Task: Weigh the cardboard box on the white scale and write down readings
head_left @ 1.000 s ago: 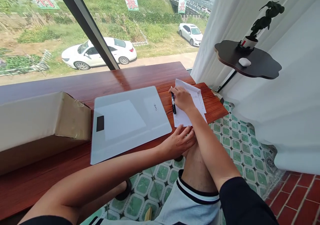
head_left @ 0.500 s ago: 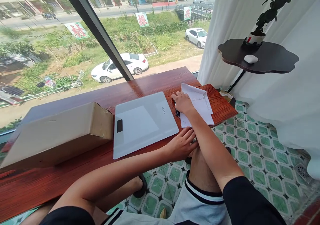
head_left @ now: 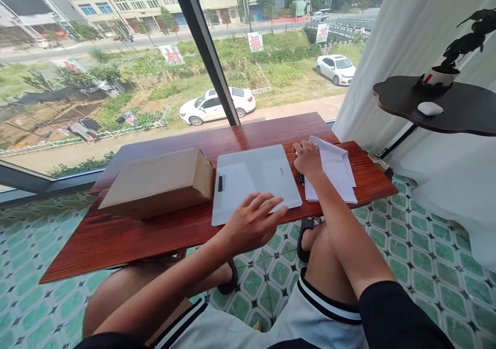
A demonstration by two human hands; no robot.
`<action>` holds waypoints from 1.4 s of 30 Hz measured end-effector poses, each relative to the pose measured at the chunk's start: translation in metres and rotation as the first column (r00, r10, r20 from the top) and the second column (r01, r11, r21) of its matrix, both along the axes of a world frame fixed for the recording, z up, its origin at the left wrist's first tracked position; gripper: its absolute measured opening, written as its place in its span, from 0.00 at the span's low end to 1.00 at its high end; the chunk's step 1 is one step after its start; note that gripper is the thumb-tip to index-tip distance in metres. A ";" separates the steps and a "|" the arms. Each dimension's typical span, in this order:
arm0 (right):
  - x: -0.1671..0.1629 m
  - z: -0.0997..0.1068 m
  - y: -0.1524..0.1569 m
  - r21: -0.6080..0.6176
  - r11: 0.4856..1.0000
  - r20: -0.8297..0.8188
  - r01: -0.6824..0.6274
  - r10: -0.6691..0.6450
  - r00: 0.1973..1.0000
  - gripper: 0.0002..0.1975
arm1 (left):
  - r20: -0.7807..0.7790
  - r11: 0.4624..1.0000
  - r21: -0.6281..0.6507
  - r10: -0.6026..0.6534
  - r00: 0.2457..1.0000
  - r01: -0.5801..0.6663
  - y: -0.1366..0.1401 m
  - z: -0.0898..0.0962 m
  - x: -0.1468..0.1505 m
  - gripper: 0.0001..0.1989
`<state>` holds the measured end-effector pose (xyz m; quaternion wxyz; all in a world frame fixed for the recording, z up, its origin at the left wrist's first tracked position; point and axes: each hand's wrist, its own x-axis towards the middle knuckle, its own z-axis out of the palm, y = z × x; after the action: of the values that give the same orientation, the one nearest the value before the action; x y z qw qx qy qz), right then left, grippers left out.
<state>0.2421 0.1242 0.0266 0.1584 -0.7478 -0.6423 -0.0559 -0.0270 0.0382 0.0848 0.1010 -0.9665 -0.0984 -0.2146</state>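
My left hand (head_left: 253, 222) is open, its fingers spread over the near edge of a flat white panel (head_left: 253, 176). The panel has rounded corners, a small black rectangle at its left and small lettering at its right. My right hand (head_left: 309, 158) rests at the left edge of some white papers (head_left: 333, 176), its fingers curled down. Whatever lies under those fingertips is mostly hidden. Black pens (head_left: 301, 177) show just below that hand, between the panel and the papers. Faint writing covers part of the top sheet.
A closed cardboard box (head_left: 158, 181) stands left of the panel on the reddish wooden table (head_left: 127, 240). At right, a dark side table (head_left: 461, 106) bears a potted plant (head_left: 439, 75) and a white mouse-shaped object (head_left: 430, 109). A large window lies behind the table.
My left hand has lifted from beside my right forearm and moved left, fingers spreading. My right hand stays by the papers. The view has shifted left, showing more of the table.
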 end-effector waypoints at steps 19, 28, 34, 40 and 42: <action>-0.006 -0.003 -0.001 0.256 0.966 0.008 0.030 -0.033 0.999 0.10 | 0.481 0.792 -0.207 0.594 0.646 -0.574 0.061 0.039 -0.145 0.12; -0.036 0.012 -0.007 0.425 0.905 -0.140 -0.009 0.076 0.987 0.09 | 0.487 0.718 -0.337 0.686 0.540 -0.609 0.073 0.036 -0.172 0.13; -0.115 0.038 -0.007 0.454 0.866 -0.333 -0.209 0.382 0.862 0.11 | 0.489 0.593 -0.403 0.783 0.384 -0.697 0.080 0.042 -0.201 0.14; -0.199 0.057 -0.005 0.340 0.875 -0.615 -0.345 0.484 0.623 0.25 | 0.357 0.402 -0.512 0.903 0.238 -0.759 0.082 0.040 -0.225 0.26; -0.220 0.058 -0.003 0.283 0.880 -0.686 -0.381 0.463 0.560 0.32 | 0.328 0.363 -0.534 0.921 0.208 -0.764 0.083 0.036 -0.229 0.29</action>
<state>0.0225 0.1214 0.0843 0.4503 -0.5201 -0.6787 0.2571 -0.2563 0.1212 0.1211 0.0412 -0.6341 -0.6650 -0.3924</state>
